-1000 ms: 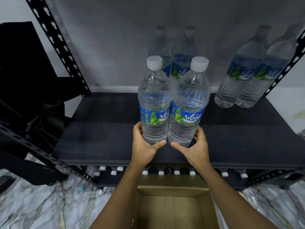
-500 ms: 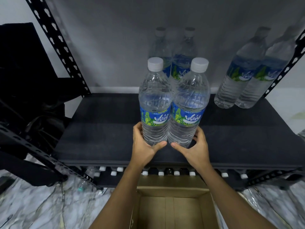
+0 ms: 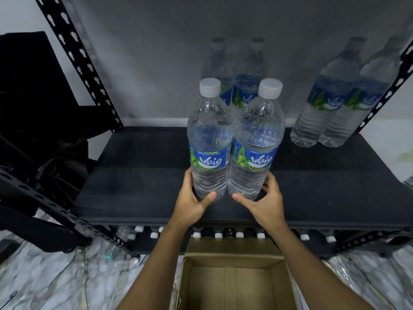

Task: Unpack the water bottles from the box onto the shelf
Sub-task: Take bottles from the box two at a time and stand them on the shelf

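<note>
Two clear water bottles with white caps and blue-green labels stand upright side by side on the black shelf (image 3: pixel 134 175). My left hand (image 3: pixel 192 202) grips the base of the left bottle (image 3: pixel 209 139). My right hand (image 3: pixel 266 202) grips the base of the right bottle (image 3: pixel 257 142). Behind them stands another pair of bottles (image 3: pixel 243 81), and two more bottles (image 3: pixel 330 108) stand at the shelf's back right. The open cardboard box (image 3: pixel 232 285) sits on the floor below me; the part of its inside that shows holds no bottles.
Black perforated shelf posts (image 3: pixel 80 61) rise at the left and right. White caps of several bottles (image 3: pixel 219 235) show on the lower shelf under the front edge. A black object (image 3: pixel 33 97) stands left of the rack. The floor (image 3: pixel 55 283) is marbled.
The two bottles have turned slightly in my hands, so their labels face me more. Both hands stay at the bottle bases.
</note>
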The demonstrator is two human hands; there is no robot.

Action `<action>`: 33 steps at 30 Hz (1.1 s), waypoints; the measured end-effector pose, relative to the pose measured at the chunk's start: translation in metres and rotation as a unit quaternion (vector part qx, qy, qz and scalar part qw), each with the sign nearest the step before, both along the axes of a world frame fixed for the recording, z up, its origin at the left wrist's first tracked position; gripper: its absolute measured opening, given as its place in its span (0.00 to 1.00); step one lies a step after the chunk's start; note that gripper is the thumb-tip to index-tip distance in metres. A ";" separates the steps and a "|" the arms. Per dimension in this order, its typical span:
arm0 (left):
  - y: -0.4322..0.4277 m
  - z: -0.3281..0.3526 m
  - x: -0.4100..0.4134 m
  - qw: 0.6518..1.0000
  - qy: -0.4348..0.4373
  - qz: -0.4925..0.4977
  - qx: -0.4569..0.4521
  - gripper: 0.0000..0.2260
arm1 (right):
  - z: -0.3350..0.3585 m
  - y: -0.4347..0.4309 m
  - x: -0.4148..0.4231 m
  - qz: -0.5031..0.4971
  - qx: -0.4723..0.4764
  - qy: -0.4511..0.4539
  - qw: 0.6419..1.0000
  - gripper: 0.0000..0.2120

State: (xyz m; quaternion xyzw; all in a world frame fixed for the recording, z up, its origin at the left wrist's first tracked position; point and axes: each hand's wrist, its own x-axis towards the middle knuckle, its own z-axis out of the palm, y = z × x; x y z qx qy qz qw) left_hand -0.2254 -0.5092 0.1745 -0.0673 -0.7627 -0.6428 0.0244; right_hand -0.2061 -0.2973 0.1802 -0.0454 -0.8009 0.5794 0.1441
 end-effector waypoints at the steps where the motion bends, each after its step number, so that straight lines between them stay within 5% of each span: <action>1: 0.000 0.000 0.000 1.000 0.001 0.000 0.000 0.36 | 0.000 0.000 0.000 0.000 0.000 0.001 1.000 0.47; 33: 0.007 0.006 0.010 0.996 0.019 0.080 -0.023 0.40 | -0.004 0.004 0.002 -0.013 0.042 0.041 0.998 0.43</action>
